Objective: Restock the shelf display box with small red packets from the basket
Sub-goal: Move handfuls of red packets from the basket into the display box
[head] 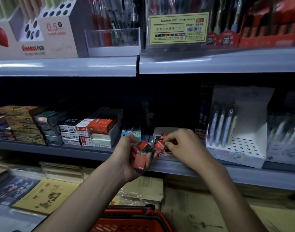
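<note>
Grey metal shelving fills the head view, dim and shop-like; the upper shelf (64,66) has a smooth rounded lip and carries pen stands and a yellow label card (178,28); the middle shelf (68,149) runs across below it, its back in deep shadow. Near that shelf's front edge sits the display box (164,155), a small white cardboard tray with a red strip on its low front wall; several small red packets lie jumbled inside it. The right hand (181,144) reaches over the box, fingers bent, their tips pinching one boxed packet (160,145) among the others. The left hand (126,158) hovers just left of the box, before the shelf edge, fingers curled round a bunch of held packets (140,159); these are glossy red oblong cartons with black ends, one marked 2B. Left of the hands stand stacked flat boxes (99,126), red, white and black; to the right stands a white card pen stand (240,131) with a perforated base and a few pens upright. Below, paper notebooks (46,196) lie flat in piles; the basket (131,220), red plastic lattice with a dark handle, sits at the bottom edge between the forearms.
</note>
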Demonstrator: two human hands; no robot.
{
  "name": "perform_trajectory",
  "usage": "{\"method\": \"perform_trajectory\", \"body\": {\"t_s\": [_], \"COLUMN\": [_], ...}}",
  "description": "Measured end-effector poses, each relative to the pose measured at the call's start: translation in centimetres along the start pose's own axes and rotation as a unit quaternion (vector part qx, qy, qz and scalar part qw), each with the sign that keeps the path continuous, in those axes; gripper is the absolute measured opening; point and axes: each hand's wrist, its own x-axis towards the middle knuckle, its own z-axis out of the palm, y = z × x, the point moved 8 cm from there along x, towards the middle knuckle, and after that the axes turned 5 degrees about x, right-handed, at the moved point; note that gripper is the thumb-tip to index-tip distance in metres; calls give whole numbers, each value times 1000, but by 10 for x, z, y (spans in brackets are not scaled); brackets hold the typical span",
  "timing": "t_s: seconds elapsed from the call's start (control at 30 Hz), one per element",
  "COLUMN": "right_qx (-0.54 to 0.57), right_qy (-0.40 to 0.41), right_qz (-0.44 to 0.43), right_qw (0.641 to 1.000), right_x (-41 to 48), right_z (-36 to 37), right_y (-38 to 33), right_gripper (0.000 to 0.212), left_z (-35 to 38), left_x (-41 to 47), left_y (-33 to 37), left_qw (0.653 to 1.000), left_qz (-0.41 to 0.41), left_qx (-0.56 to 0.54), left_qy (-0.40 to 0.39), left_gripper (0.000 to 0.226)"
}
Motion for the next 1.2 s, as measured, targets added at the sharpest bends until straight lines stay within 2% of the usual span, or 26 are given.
{"method": "perform_trajectory", "body": {"t_s": [0.1,0.17,0.3,0.37,0.47,0.57,0.63,0.73,0.77,0.83,0.93,1.03,1.1,1.2], "right_qx": [57,134,290,337,384,434,372,152,87,-20,-94,-58,58,236], "right_qy": [37,54,-47,-66,-52,5,80,190,184,108,22,40,57,-5], "right_qz": [26,45,92,119,176,207,188,92,52,-2,-7,7,38,66], "right_qw": [997,988,951,932,905,877,905,966,978,994,995,998,996,970], "right_x": [-3,-4,-7,-9,-13,-12,-9,-11,-11,-7,-5,-6,-8,-14], "right_z": [-11,-16,-4,1,3,-5,-22,-47,-46,-28,-11,-21,-29,-24], "right_y": [3,4,-1,2,10,21,30,29,23,18,21,20,19,7], "right_gripper": [19,15,24,24,25,22,13,5,7,11,14,16,15,20], "left_z": [7,13,22,23,23,21,19,14,13,14,13,14,15,21], "left_x": [0,2,5,6,8,8,9,12,12,11,12,13,14,18], "left_y": [-2,-3,-2,-1,-1,-9,-11,-9,-7,-5,1,5,6,6], "left_qw": [1000,999,995,993,991,998,1000,1000,1000,1000,999,997,995,991], "left_qz": [0,7,48,73,85,30,4,0,0,0,25,49,60,84], "left_qx": [18,40,83,95,101,52,29,30,30,31,46,54,73,97], "left_qy": [-14,-29,-29,-12,4,-2,-9,-8,-5,-4,15,25,25,23], "left_gripper": [23,26,34,34,35,31,31,28,25,18,13,14,19,25]}}
